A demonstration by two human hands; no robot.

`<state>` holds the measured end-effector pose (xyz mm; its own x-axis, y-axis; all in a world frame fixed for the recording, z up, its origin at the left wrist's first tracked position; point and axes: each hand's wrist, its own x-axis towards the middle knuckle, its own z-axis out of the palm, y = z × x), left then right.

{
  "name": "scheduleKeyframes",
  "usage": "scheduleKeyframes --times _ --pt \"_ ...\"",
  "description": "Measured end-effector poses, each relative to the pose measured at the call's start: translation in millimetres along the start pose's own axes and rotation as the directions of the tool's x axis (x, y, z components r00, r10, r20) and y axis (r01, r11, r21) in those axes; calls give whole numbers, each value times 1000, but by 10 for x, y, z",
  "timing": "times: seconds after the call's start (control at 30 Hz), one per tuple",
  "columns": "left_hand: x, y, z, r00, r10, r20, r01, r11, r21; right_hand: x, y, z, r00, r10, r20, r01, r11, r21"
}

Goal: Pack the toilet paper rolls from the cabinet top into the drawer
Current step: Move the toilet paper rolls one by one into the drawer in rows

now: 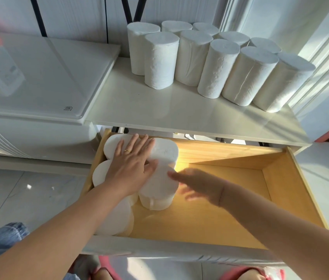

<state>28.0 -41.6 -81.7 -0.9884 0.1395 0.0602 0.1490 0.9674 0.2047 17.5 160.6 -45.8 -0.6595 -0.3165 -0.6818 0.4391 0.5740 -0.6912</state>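
— White cabinet top (159,110) against a pale wall, is it? What stands on it?

— Toilet paper rolls (192,57), upright, crowded in two rough rows toward the back and right. They touch one another.

— And the drawer (293,188)?

— Pulled out just below the cabinet top, with light wood inside. Its packed rolls (159,190) stand on end along the left wall and the back left corner, pressed together. The middle and right of the drawer floor are bare wood, partly in sunlight.

— Where is the left grip (131,160)?

— Flat on the tops of the packed rolls, fingers straight and spread, pressing down, clasping nothing. A ring (127,151) sits on one finger.

— The right grip (198,184)?

— Inside the drawer, just beside the rightmost packed roll, its fingertips over that roll's edge. It is blurred, but the fingers look loose and extended, holding nothing.

— Anything left of the cabinet?

— A glossy white lid (38,77), and pale floor tiles (18,199) under it.
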Motion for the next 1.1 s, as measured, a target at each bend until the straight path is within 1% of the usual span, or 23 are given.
scheduleKeyframes --times 0.03,0.07,0.1,0.13,0.17,0.2,0.23,0.27,0.3,0.37,0.47,0.53,0.63,0.73,0.8,0.87,0.93,0.97,1.03,1.1 --pt "-6 8 -6 1000 1 1 -1 1000 -1 -4 -82 -145 985 -113 -127 104 991 -82" --pt "-12 14 -11 1000 3 1 -3 1000 -1 -7 -184 -311 937 -233 -262 214 972 -100" --pt "-17 18 -15 1000 3 1 -3 1000 2 5 -294 -483 850 -330 -410 323 942 -90" --pt "-20 20 -20 1000 1 4 -1 1000 6 29 -414 -658 737 -394 -549 410 907 -101" --pt "-21 22 -22 1000 -2 10 2 1000 9 73 -530 -828 623 -424 -657 460 878 -131" --pt "-19 22 -22 1000 -6 14 6 1000 11 140 -637 -984 529 -433 -730 482 861 -162" --pt "-16 22 -20 1000 -7 17 7 1000 12 235 -735 -1127 459 -431 -777 489 853 -184" --pt "-13 21 -19 1000 -7 19 7 1000 12 332 -833 -1245 409 -419 -811 484 853 -197" --pt "-10 19 -17 1000 -5 22 5 1000 13 434 -921 -1338 381 -403 -832 473 858 -199" --pt "-4 11 -14 1000 -1 24 1 1000 15 640 -1063 -1448 359 -373 -855 464 867 -183" --pt "-9 1 -14 1000 0 12 0 1000 14 931 -1215 -1495 309 -369 -876 481 856 -191" --pt "-13 0 -18 1000 1 11 -1 1000 13 1068 -1319 -1480 284 -333 -899 493 855 -161" --pt "-10 3 -22 1000 0 12 -1 1000 24 1210 -1454 -1487 247 -236 -940 512 855 -80" --pt "-14 7 -21 1000 -1 14 0 1000 31 1271 -1510 -1499 215 -138 -967 556 831 5" --pt "-14 10 -18 1000 0 15 0 999 36 1271 -1477 -1494 194 -139 -971 573 820 -3" --pt "-11 14 -17 1000 0 19 -1 999 41 1207 -1399 -1461 191 -194 -962 596 802 -43" --pt "-11 22 -19 1000 0 21 -1 999 46 1068 -1294 -1401 221 -276 -935 632 771 -79" --pt "-13 25 -20 1000 0 20 0 999 46 967 -1233 -1364 252 -319 -914 645 759 -87" --pt "-21 28 -18 1000 -1 14 0 999 44 733 -1078 -1299 339 -430 -837 674 731 -102" --pt "-29 32 -16 1000 8 11 -9 999 40 475 -878 -1244 447 -548 -707 718 691 -82"
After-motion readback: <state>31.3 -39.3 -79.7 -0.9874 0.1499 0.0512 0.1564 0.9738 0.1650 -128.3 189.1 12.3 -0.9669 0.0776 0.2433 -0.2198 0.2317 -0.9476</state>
